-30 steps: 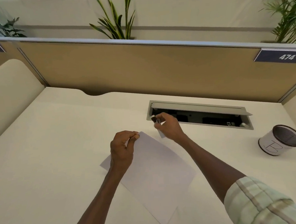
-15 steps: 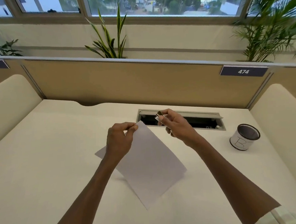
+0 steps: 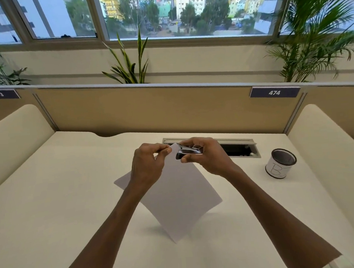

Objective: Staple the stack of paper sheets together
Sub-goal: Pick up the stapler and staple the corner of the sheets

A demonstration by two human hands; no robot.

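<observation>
A stack of white paper sheets [image 3: 176,198] hangs tilted above the cream desk [image 3: 52,203], with only its lowest corner near the surface. My left hand [image 3: 147,166] pinches the stack's top corner between thumb and fingers. My right hand [image 3: 206,157] grips a small black and silver stapler [image 3: 188,151], whose jaws sit over that same top corner, right beside my left fingertips. How many sheets the stack holds is hidden.
An open grey cable hatch [image 3: 241,148] lies in the desk behind my hands. A white mesh-lined cup [image 3: 280,162] stands at the right. Tan partition panels [image 3: 170,111] close the back, and cream side dividers [image 3: 325,141] flank the desk.
My right hand brought the stapler from the hatch over to the paper's top corner. My left hand lifted the stack higher off the desk. The camera tilted upward.
</observation>
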